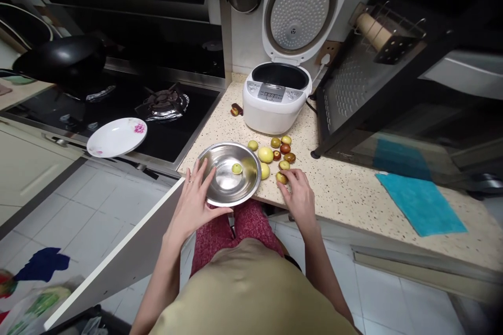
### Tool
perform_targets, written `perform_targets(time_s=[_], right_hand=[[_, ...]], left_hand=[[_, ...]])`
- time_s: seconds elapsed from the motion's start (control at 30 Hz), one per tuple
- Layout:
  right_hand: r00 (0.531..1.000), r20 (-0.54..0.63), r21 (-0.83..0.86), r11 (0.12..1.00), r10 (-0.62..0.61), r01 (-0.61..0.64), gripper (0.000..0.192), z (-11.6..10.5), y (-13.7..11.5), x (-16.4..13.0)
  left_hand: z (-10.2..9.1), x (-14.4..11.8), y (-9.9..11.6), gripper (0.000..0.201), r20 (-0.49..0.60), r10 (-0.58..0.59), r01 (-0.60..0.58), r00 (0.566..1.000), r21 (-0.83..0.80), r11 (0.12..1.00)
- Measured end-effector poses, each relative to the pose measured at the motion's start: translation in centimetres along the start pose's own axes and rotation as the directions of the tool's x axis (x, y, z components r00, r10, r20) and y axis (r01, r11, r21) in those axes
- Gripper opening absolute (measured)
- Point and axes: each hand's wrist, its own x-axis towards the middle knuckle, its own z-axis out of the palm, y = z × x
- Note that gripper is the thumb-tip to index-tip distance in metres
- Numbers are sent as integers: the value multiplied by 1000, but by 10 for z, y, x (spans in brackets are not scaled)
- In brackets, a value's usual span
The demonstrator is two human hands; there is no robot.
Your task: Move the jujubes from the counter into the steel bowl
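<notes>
A shiny metal bowl (212,196) stands at the counter's front edge with a small yellow-green jujube (236,168) in it. My left hand (195,196) holds the bowl by its left rim, fingers spread over the inside and the thumb along the front. To the right of the bowl, my right hand (299,194) pinches a brown-green jujube (281,177) between thumb and fingertips, low at the counter. More jujubes, green, yellow and reddish brown, lie in a loose group just beyond, among them a large pale one (265,155) and a red-brown one (285,148).
Behind the fruit stands a white rice cooker (271,112) with its lid up. At left are a gas stove (184,138), a floral plate (118,137) on its front edge and a black wok (58,60). A teal cloth (422,207) lies right. An open cabinet door (118,251) juts out below.
</notes>
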Motion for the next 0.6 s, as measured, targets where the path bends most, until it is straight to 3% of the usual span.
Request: perform_targets(time_s=[0.33, 0.5, 0.6], right_hand=[[998, -31, 139, 989, 46, -42, 34, 7, 0, -3], [992, -114, 272, 959, -47, 77, 38, 0, -32, 8], [984, -24, 344, 923, -175, 173, 33, -3, -55, 22]], left_hand=[[4, -2, -4, 109, 2, -16, 17, 1000, -22, 1000], [3, -1, -2, 103, 9, -15, 15, 1000, -44, 999], [2, 0, 0, 99, 11, -15, 15, 1000, -46, 999]])
